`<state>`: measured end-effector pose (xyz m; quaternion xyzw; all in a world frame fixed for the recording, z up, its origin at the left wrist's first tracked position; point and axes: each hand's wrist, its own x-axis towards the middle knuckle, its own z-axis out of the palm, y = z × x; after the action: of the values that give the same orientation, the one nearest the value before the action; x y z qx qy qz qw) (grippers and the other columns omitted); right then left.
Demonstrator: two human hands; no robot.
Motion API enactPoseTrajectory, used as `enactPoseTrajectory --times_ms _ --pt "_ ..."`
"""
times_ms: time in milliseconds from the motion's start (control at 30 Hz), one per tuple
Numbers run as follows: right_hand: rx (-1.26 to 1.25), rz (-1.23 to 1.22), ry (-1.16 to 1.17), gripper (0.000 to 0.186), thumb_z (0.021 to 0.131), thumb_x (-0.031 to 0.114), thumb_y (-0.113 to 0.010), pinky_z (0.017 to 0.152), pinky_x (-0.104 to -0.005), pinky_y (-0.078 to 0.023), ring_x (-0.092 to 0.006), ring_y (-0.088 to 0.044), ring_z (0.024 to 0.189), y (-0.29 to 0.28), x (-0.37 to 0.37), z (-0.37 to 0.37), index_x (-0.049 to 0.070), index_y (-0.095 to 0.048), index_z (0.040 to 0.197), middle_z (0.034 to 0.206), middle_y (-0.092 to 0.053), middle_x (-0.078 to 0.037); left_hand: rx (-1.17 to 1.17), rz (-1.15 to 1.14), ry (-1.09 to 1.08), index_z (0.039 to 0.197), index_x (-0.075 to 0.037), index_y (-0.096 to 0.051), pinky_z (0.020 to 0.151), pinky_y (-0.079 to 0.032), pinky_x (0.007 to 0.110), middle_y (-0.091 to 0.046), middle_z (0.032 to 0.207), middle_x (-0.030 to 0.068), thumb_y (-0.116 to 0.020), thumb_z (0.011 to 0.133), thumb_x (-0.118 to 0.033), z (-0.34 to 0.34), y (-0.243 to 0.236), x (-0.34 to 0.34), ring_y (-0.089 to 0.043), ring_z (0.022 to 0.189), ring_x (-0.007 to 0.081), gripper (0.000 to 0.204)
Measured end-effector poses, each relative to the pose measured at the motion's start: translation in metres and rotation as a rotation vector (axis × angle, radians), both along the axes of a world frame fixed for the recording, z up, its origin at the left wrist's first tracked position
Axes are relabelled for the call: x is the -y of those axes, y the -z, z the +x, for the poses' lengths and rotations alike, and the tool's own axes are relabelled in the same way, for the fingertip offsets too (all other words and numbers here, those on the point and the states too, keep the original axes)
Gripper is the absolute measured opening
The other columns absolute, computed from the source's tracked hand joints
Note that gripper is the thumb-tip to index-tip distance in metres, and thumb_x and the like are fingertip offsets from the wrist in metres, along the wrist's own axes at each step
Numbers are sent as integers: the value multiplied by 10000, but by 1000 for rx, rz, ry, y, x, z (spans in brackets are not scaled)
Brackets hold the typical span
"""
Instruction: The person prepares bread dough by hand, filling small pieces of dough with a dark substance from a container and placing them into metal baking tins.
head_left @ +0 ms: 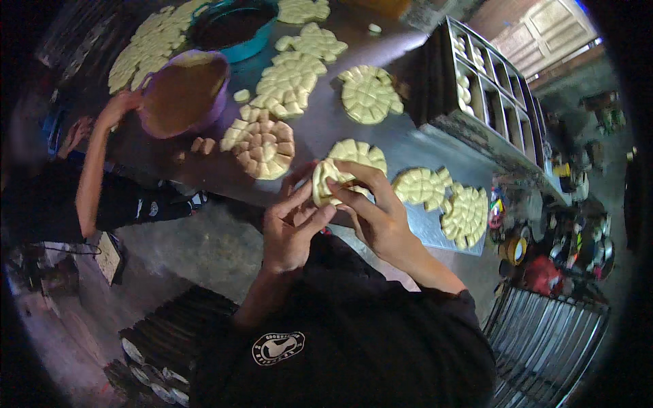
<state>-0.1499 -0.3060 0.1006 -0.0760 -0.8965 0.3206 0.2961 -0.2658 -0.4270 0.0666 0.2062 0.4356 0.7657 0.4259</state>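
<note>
A pale, rounded piece of dough (322,185) is held up between my two hands, above the near edge of the metal table (313,144). My left hand (291,231) grips it from the left, thumb and fingers closed on its side. From the right, my right hand (373,211) pinches it, with the fingers pressing into its top. Just behind my hands lies a scored round of dough (359,154). To its left, a browner-topped round (266,149) is cut into many small pieces, and a few brown pieces (203,145) lie beside it.
More scored dough rounds (371,94) are spread over the table. A purple basin (183,95) and a teal basin (235,30) stand at the far left, where another person's hand (121,109) touches the purple rim. A compartmented rack (486,88) stands at the right; a metal grille (544,340) is lower right.
</note>
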Motion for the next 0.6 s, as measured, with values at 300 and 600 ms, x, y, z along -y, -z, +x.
enactPoseTrajectory --times_ms 300,600 --pt "-170 138 -60 242 760 49 -766 869 -393 -548 -321 -640 1081 -3 1 36 -15 -703 984 1216 -638 -163 -36 44 -101 1187 104 -632 1028 -439 303 -623 1211 119 -519 1001 -42 31 -9 -11 -572 1167 182 262" --pt "-22 -142 -203 141 793 3 -746 772 -353 -520 -254 -643 836 -31 2 -4 41 -701 920 876 -698 -89 -425 -107 -85 1028 71 -720 862 -528 281 -730 1023 137 -594 932 35 -17 -12 12 -670 915 137 162"
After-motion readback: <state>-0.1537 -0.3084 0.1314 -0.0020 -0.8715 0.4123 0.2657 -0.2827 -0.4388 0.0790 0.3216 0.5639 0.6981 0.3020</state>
